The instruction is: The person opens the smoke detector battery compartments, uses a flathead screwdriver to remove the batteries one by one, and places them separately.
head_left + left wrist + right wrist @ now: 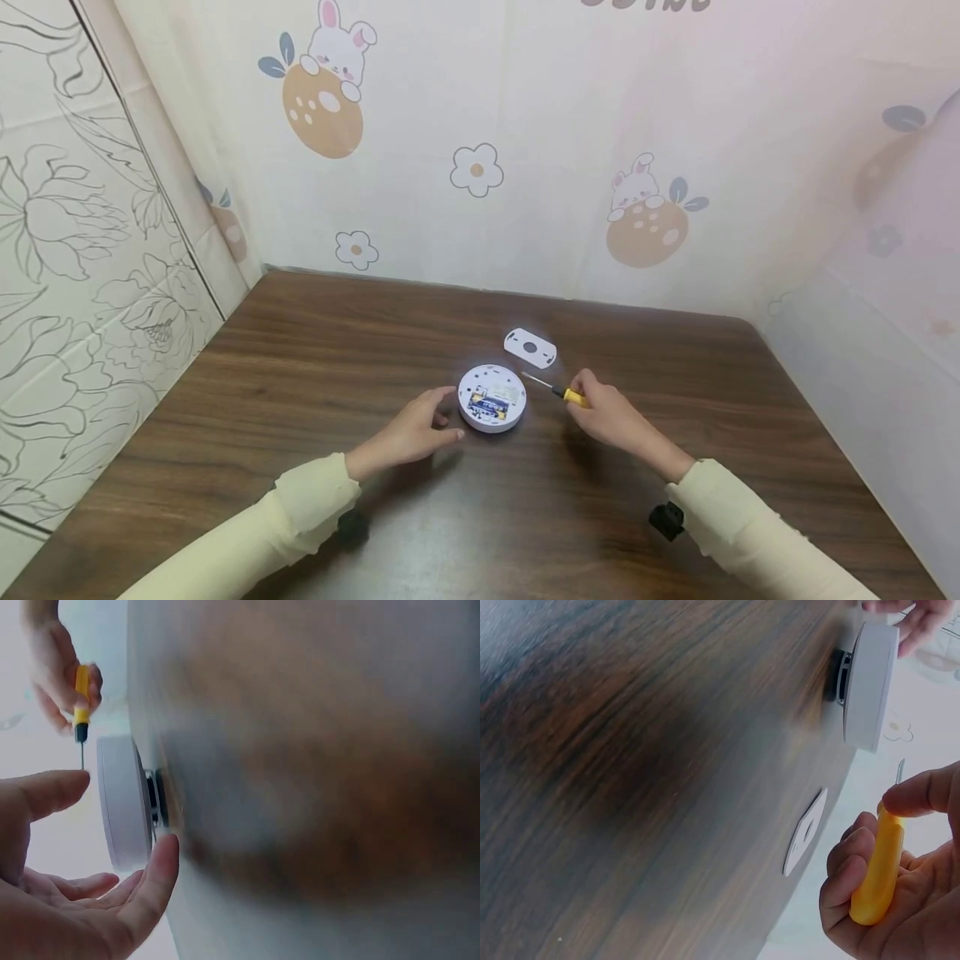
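Note:
A round white smoke detector (487, 375) lies face down on the table, its back turned up and the batteries (489, 406) showing in their bay. My left hand (420, 427) is at its left side, thumb and fingers spread loosely around the rim, with the index fingertip right at the edge. In the left wrist view, the detector (120, 802) stands between thumb and fingers, raised a little on its dark underside. My right hand (609, 412) grips a screwdriver by its yellow handle (881, 870). The metal shaft (537, 380) points left, its tip just off the detector's right rim.
Behind the detector, a flat white mounting plate (542, 357) with a round middle hole lies on the brown wooden table (315, 333). A patterned curtain (420, 125) hangs along the table's back edge. Pale cloth and panels flank both sides.

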`<state>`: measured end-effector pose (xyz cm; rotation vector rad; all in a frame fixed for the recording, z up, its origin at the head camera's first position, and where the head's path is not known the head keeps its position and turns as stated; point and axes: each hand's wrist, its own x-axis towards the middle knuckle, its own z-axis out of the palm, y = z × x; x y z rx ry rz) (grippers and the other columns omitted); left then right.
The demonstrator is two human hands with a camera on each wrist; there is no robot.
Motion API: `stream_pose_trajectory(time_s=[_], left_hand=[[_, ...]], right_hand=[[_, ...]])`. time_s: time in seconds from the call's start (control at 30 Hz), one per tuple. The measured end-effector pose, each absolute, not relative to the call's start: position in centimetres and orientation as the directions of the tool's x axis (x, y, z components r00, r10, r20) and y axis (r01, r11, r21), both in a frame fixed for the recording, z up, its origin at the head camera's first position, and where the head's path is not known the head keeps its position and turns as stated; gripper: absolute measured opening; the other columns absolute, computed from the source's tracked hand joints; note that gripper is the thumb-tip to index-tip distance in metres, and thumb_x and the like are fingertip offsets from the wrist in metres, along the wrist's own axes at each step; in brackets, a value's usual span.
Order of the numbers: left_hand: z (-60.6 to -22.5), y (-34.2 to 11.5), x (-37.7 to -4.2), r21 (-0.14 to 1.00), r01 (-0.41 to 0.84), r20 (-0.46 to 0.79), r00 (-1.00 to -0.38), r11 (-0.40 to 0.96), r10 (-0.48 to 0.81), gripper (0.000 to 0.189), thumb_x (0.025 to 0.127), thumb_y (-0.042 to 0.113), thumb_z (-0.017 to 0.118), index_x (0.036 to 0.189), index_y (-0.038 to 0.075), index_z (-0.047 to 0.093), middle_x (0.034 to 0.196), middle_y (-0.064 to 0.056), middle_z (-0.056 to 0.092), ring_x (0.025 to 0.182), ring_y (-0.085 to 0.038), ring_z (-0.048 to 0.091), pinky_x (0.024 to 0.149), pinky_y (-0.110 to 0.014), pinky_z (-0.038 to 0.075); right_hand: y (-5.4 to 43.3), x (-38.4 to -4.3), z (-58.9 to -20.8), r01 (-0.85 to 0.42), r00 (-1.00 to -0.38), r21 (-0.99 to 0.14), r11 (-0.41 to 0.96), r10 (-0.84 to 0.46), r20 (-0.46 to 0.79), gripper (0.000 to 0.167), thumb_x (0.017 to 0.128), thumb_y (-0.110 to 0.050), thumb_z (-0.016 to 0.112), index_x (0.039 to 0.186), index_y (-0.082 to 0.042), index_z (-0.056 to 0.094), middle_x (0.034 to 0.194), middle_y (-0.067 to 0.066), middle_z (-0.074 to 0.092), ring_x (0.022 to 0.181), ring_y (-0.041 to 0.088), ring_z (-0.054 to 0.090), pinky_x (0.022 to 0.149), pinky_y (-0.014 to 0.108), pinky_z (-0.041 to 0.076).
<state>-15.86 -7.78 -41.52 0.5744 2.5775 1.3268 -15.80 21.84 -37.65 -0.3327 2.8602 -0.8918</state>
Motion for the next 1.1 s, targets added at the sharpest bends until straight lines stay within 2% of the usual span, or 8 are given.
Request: stream_pose_trajectory(time_s=[0.1, 0.23, 0.37, 0.57, 0.73, 1.1], left_hand=[[-41.6, -7.3, -17.1, 0.879, 0.146, -0.034, -0.930, 0.453, 0.366, 0.058, 0.088, 0.010, 0.066, 0.136, -0.010, 0.040, 0.132, -0.028, 0.048, 0.096, -0.032, 0.063, 0.079, -0.038, 0.057], [-41.8, -6.6, -19.2, 0.957, -0.063, -0.156, -0.935, 0.281, 0.320, 0.051, 0.093, 0.007, 0.058, 0.137, -0.011, 0.038, 0.131, -0.030, 0.047, 0.098, -0.034, 0.062, 0.075, -0.036, 0.059], [-42.2, -6.3, -20.4, 0.964, -0.174, -0.233, -0.917, 0.199, 0.324, 0.049, 0.094, 0.004, 0.057, 0.137, -0.011, 0.039, 0.130, -0.029, 0.048, 0.101, -0.031, 0.061, 0.079, -0.037, 0.058], [-42.2, -6.0, -20.9, 0.959, -0.210, -0.269, -0.890, 0.192, 0.369, 0.051, 0.092, 0.002, 0.060, 0.137, -0.009, 0.040, 0.123, -0.026, 0.051, 0.089, -0.024, 0.061, 0.074, -0.038, 0.059], [-42.2, -5.7, -20.9, 0.956, -0.233, -0.285, -0.883, 0.179, 0.373, 0.047, 0.092, -0.001, 0.058, 0.137, -0.007, 0.043, 0.115, -0.022, 0.054, 0.083, -0.022, 0.061, 0.070, -0.036, 0.059], [-42.6, -5.8, -20.6, 0.963, -0.251, -0.270, -0.895, 0.100, 0.355, 0.045, 0.091, -0.004, 0.059, 0.134, -0.008, 0.046, 0.118, -0.023, 0.053, 0.094, -0.025, 0.061, 0.078, -0.039, 0.058]], right_hand=[[21.5, -15.7, -37.6, -0.183, -0.965, -0.575, 0.797, -0.258, -0.050, 0.017, 0.092, -0.008, 0.054, 0.106, -0.002, 0.045, 0.076, 0.008, 0.049, 0.063, 0.019, 0.047, 0.052, 0.028, 0.042], [21.0, -15.7, -37.3, -0.205, -0.956, -0.581, 0.787, -0.288, -0.053, 0.017, 0.092, -0.008, 0.054, 0.106, -0.002, 0.045, 0.076, 0.008, 0.050, 0.064, 0.019, 0.047, 0.053, 0.029, 0.042], [20.7, -15.7, -37.2, -0.215, -0.949, -0.579, 0.786, -0.309, -0.067, 0.018, 0.092, -0.009, 0.055, 0.107, -0.003, 0.046, 0.078, 0.007, 0.051, 0.067, 0.019, 0.048, 0.055, 0.029, 0.043], [20.8, -15.8, -37.2, -0.265, -0.929, -0.569, 0.778, -0.364, -0.066, 0.018, 0.095, -0.015, 0.055, 0.108, -0.002, 0.050, 0.079, 0.005, 0.051, 0.068, 0.018, 0.048, 0.056, 0.029, 0.044], [21.2, -16.1, -37.0, -0.333, -0.901, -0.531, 0.779, -0.430, -0.065, 0.017, 0.097, -0.016, 0.057, 0.104, -0.001, 0.059, 0.080, 0.003, 0.054, 0.069, 0.015, 0.048, 0.057, 0.028, 0.044], [21.6, -16.2, -35.6, -0.479, -0.839, -0.364, 0.799, -0.538, -0.075, 0.018, 0.093, -0.014, 0.063, 0.105, -0.001, 0.066, 0.085, 0.000, 0.061, 0.072, 0.012, 0.052, 0.065, 0.029, 0.050]])
